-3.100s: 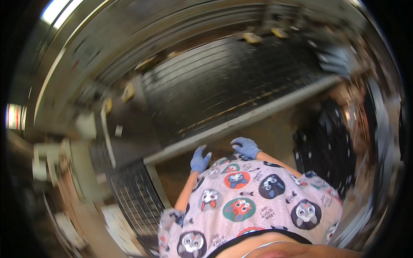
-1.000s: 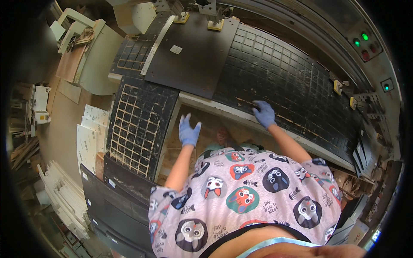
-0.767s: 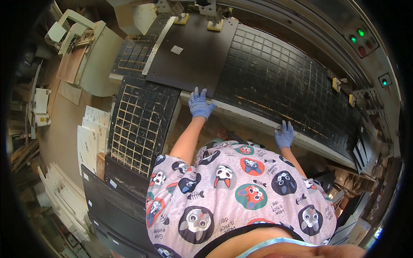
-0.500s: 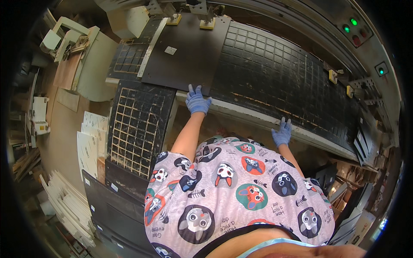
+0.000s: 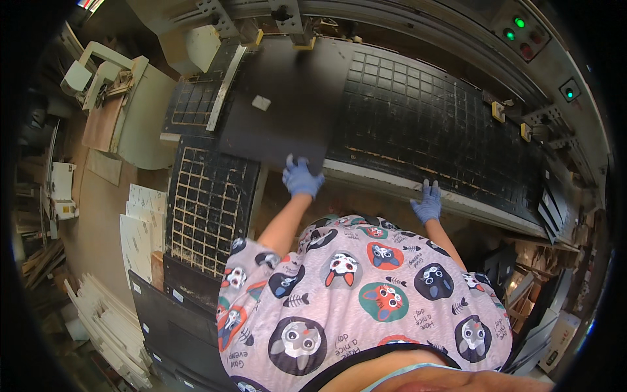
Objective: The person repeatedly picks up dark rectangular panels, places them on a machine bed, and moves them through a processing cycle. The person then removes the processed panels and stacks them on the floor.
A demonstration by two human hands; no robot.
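A large dark brown panel with a small white label lies on the left part of a black machine bed. Its near edge reaches out past the bed, and its surface is smeared by motion. My left hand, in a blue glove, grips that near edge with bent fingers; whether the thumb is underneath is hidden. Farther right, my right hand, gloved alike, rests open on the pale front rail of the bed, fingers stretched forward.
Yellow-padded clamps hang over the bed's far side. A control panel with lit green buttons sits at upper right. On the left stand a gridded side table, white boards and stacked dark panels.
The dark panel has slid toward me, its near edge now farther past the bed. My left hand has come back with it; my right hand stays at the rail.
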